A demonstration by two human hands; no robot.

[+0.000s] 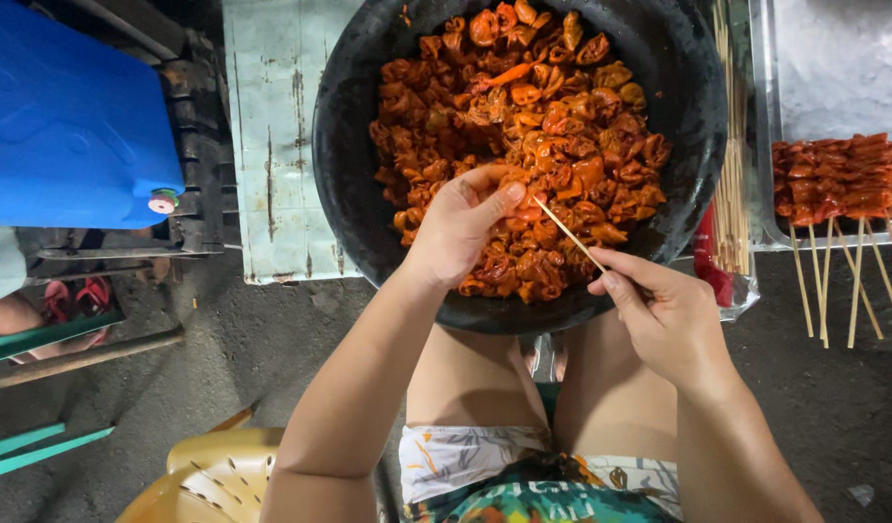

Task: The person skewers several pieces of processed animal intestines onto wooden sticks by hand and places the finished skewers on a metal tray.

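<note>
Left hand (457,225) pinches a meat piece (531,208) over my black bowl (349,165); right hand (665,320) pinches a bamboo skewer (568,233) whose tip touches that piece, near the bowl's near rim.

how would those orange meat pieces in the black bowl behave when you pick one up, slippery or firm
Probably slippery: the meat pieces shine with a wet orange coating. Likely soft and floppy, since they lie curled and folded in the bowl. That may be why the left hand pinches one closely while the right hand holds the skewer to it.
</note>
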